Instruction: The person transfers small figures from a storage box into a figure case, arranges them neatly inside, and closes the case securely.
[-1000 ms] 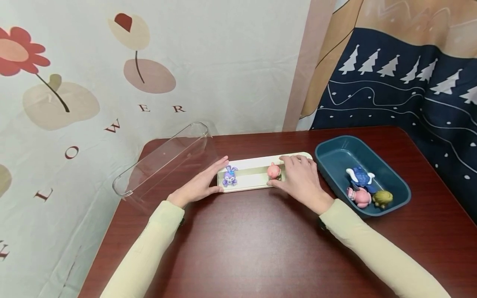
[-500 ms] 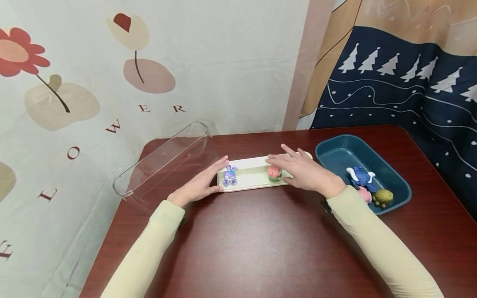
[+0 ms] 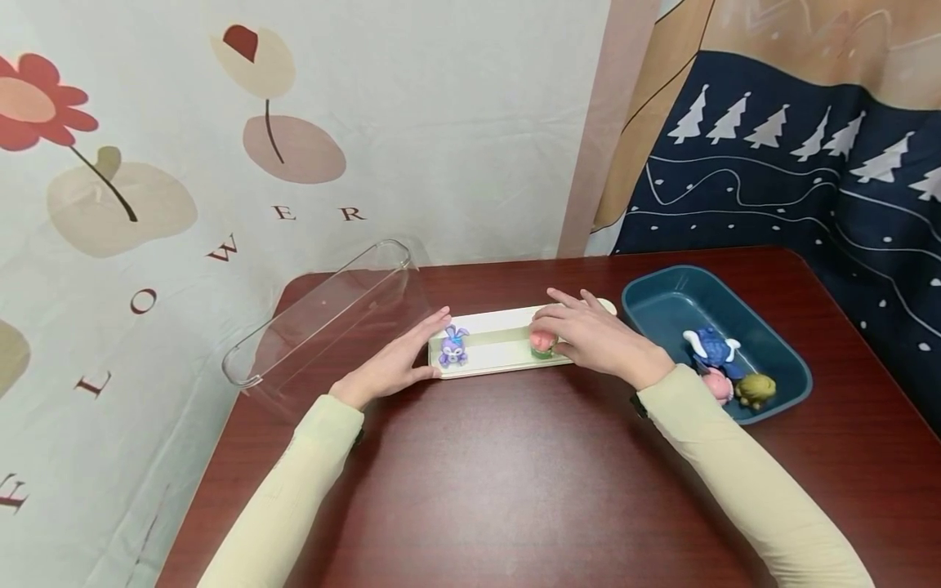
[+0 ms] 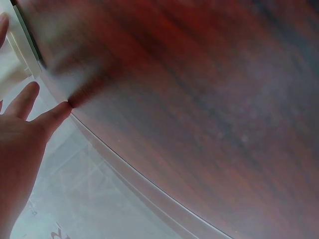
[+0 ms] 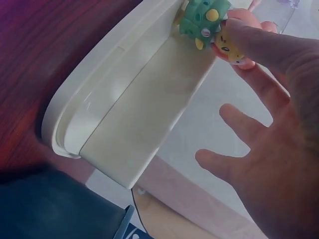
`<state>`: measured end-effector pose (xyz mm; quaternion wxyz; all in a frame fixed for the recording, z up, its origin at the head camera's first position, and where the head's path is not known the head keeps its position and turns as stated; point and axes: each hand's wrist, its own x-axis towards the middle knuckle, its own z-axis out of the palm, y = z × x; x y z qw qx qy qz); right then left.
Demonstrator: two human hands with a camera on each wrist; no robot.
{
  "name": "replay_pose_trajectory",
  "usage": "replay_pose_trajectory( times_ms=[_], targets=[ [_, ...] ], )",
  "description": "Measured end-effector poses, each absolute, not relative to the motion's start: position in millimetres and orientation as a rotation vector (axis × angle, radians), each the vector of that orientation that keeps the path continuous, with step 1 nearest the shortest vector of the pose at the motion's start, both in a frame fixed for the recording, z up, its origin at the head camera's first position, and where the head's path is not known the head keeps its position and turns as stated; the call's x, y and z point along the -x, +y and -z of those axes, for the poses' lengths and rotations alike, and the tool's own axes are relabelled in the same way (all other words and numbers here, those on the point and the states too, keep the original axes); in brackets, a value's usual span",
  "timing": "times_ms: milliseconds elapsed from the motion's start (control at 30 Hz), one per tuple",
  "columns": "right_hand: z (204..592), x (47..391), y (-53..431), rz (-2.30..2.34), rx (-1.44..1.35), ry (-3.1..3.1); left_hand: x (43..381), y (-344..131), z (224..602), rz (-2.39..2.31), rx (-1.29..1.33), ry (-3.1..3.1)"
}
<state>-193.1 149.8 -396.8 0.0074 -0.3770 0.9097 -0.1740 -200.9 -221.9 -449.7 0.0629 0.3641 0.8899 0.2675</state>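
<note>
My left hand [image 3: 393, 363] reaches round the left end of a long cream-white tray [image 3: 492, 320], thumb near its front edge and fingers straight towards its back edge. Inside that end sits a purple rabbit figurine [image 3: 453, 348] with a blue bow. Further right in the tray, my right hand [image 3: 599, 341] pinches a small figurine [image 5: 204, 21] between thumb and index finger. It has a pink head and a green body with yellow spots. The other fingers of that hand are spread over the tray's back edge, as the right wrist view shows.
A clear plastic cover [image 3: 323, 314] lies slanted at the back left, by the wall cloth. At the right, a dark teal bin [image 3: 662, 286] holds a blue figurine [image 3: 711, 348], a pink one [image 3: 717, 385] and an olive-green one [image 3: 755, 390]. Everything rests on a reddish-brown table [image 3: 485, 490].
My right hand first shifted right and loosened round the pink-and-green figurine, uncovering its green body, then came back and pinched it. The left hand and the tray have stayed put.
</note>
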Motion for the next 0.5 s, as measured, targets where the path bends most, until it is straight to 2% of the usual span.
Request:
replay_pose_trajectory(
  times_ms=[500],
  targets=[
    [403, 181, 112, 0.634, 1.132, 2.979, 200, -219, 447, -0.791, -1.083, 2.697]
  ],
)
